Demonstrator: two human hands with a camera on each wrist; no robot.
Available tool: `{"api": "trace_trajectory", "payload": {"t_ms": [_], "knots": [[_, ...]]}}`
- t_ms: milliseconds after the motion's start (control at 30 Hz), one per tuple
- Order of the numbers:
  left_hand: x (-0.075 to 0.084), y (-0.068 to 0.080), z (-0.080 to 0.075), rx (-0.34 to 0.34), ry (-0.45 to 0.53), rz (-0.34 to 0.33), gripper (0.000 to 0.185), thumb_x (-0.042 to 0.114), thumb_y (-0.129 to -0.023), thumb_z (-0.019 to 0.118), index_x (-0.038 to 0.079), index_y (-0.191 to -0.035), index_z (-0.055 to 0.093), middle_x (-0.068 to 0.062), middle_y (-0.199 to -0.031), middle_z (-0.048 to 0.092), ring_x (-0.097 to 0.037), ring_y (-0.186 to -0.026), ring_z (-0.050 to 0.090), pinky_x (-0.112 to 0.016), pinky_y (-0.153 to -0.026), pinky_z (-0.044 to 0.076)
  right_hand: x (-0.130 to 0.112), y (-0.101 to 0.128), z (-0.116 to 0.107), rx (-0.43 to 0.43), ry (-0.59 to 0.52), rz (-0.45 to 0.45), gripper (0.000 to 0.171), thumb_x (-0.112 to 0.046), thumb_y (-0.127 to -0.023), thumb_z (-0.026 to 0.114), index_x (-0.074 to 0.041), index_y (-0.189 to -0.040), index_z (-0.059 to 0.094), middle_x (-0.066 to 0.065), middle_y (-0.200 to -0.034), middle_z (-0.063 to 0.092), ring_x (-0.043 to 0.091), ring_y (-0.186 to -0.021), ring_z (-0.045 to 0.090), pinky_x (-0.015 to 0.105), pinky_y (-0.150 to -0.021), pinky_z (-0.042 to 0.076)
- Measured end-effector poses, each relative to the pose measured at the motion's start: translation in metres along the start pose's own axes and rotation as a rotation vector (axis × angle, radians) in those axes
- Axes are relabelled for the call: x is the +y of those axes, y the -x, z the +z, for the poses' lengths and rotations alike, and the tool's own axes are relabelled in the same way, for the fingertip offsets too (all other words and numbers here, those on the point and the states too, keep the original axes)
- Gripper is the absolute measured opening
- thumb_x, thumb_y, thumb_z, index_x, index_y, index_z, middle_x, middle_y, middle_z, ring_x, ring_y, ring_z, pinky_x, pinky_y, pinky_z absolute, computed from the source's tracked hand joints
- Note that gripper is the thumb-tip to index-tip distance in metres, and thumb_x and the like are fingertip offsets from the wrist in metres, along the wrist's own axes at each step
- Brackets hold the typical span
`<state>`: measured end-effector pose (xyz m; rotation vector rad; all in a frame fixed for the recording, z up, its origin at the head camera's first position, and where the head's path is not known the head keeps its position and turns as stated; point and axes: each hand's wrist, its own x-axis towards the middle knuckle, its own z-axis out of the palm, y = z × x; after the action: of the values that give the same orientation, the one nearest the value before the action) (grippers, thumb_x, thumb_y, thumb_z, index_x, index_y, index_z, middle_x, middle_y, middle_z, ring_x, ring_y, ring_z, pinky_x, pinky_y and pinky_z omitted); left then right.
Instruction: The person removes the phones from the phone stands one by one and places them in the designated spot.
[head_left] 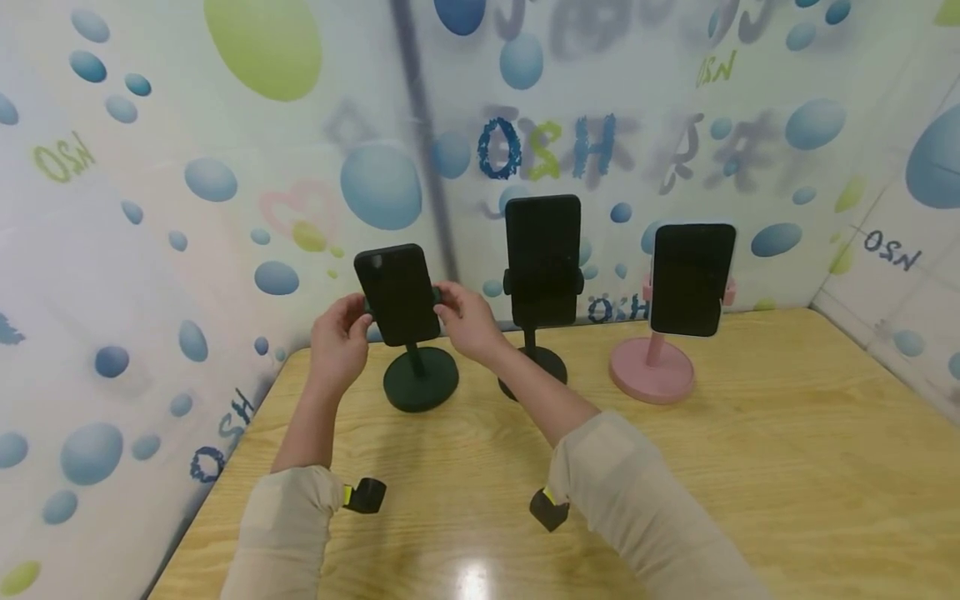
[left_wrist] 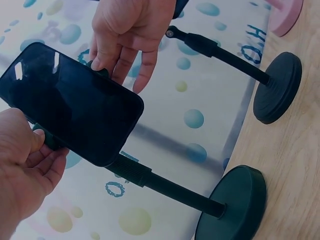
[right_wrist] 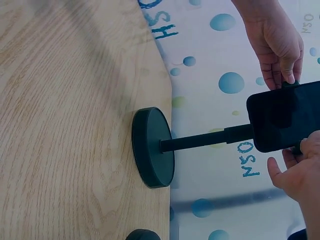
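Note:
At the left of the table stands a dark green phone stand (head_left: 422, 381) with a black phone (head_left: 398, 293) upright in its holder, slightly tilted. My left hand (head_left: 339, 343) pinches the green clamp arm on the phone's left edge, thumb in front. On the opposite edge, my right hand (head_left: 471, 323) grips the other clamp arm (left_wrist: 99, 69) between thumb and fingers. The left wrist view shows the phone's dark screen, the green pole and the round base (left_wrist: 235, 205). The clamp's back is hidden behind the phone.
A black stand (head_left: 552, 364) holding a dark phone (head_left: 543, 260) stands just right, partly behind my right forearm. Further right, a pink stand (head_left: 652, 371) holds a white-edged phone (head_left: 692, 279). The patterned wall covering (head_left: 292, 142) rises behind the wooden table (head_left: 795, 450).

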<state>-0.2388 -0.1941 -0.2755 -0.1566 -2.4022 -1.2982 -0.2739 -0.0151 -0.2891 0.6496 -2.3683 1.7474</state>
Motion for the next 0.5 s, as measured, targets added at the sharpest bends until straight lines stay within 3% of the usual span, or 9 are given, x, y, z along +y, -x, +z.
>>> {"api": "trace_trajectory", "payload": {"t_ms": [300, 500], "knots": [[0.003, 0.005, 0.000, -0.008, 0.043, 0.033, 0.031, -0.002, -0.091, 0.044, -0.011, -0.121, 0.047, -0.025, -0.112, 0.054, -0.028, -0.102, 0.053, -0.035, -0.087, 0.041, 0.002, 0.007, -0.006, -0.008, -0.005, -0.023, 0.033, -0.005, -0.092, 0.048, -0.004, -0.126, 0.049, 0.012, -0.110, 0.059, 0.022, -0.101, 0.056, 0.029, -0.081, 0.047], [0.006, 0.011, -0.001, -0.011, 0.045, 0.081, 0.029, -0.004, -0.090, 0.045, -0.012, -0.119, 0.048, -0.024, -0.108, 0.055, -0.026, -0.097, 0.053, -0.012, -0.079, 0.040, 0.000, 0.016, -0.015, -0.039, -0.035, -0.061, 0.032, -0.006, -0.093, 0.048, -0.002, -0.125, 0.049, 0.013, -0.108, 0.059, 0.022, -0.101, 0.057, 0.028, -0.082, 0.048]]}}
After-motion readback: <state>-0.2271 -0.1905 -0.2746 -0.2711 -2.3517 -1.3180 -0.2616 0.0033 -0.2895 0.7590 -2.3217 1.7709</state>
